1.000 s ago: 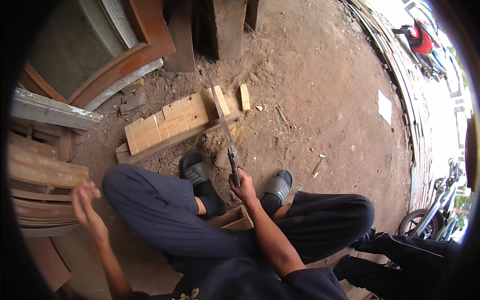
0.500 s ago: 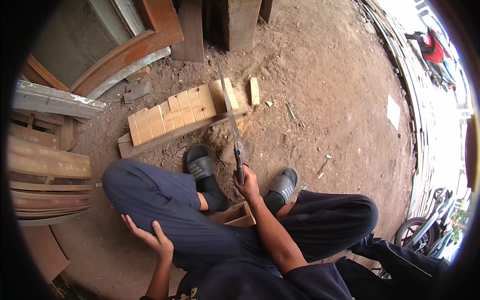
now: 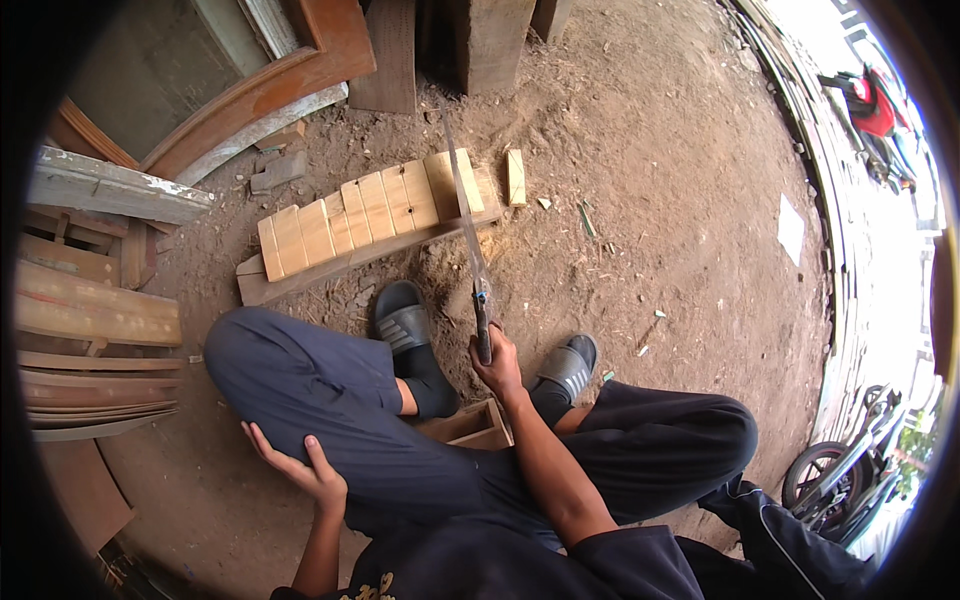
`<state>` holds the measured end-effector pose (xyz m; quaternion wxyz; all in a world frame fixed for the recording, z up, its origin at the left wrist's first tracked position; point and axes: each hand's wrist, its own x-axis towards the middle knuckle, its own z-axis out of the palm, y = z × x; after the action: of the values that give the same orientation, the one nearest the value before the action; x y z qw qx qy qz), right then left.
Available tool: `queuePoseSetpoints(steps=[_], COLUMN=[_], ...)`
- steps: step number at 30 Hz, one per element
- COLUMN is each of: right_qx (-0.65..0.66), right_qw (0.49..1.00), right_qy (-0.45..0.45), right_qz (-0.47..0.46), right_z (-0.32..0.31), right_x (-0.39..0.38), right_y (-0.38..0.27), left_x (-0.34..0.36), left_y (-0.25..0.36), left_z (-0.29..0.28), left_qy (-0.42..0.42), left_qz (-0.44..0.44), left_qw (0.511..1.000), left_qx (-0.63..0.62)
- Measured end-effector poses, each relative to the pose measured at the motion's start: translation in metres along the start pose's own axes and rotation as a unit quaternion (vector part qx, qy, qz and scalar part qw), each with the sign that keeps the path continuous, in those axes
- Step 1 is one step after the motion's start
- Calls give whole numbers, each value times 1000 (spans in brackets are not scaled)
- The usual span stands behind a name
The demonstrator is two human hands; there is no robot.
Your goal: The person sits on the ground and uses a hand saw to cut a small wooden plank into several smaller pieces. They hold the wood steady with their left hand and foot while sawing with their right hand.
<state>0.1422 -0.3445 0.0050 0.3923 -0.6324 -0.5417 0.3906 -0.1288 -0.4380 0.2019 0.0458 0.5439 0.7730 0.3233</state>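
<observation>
My right hand (image 3: 497, 362) grips the dark handle of a handsaw (image 3: 469, 222). Its long thin blade points away from me and crosses the right end of a pale wooden board (image 3: 365, 213), which is divided into several block-like sections. Whether the teeth touch the wood I cannot tell. Under the board lies a thicker wooden beam (image 3: 350, 268) on the dirt. My left hand (image 3: 303, 468) rests on my left leg, thumb and fingers apart, holding nothing.
A small offcut (image 3: 515, 178) lies right of the board. Between my legs sits a wooden box-like stool (image 3: 480, 428). Stacked planks (image 3: 100, 320) and an old framed panel (image 3: 265, 100) stand left, upright timbers (image 3: 495, 45) ahead, a motorbike wheel (image 3: 825, 478) at right.
The whole view has shifted slightly, moving the board a little up and right in the picture. My right hand keeps its grip on the saw; my left hand stays on my leg.
</observation>
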Motion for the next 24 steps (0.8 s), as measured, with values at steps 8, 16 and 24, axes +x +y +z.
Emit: queuePoseSetpoints(steps=[8,16,24], right_qx=[2,-9,17], right_qw=[1000,1000,993], right_qy=[6,-10,6], right_qz=[-19,1,117], right_z=[-2,-10,-35], right_x=[0,-1,3], right_y=[2,-6,-36], left_x=[0,2,130], left_y=[-2,9,145], left_z=[2,-3,101], left_qy=[0,2,-47], left_qz=[1,-20,66], left_qw=[1000,1000,937], left_qx=[-8,5,-339])
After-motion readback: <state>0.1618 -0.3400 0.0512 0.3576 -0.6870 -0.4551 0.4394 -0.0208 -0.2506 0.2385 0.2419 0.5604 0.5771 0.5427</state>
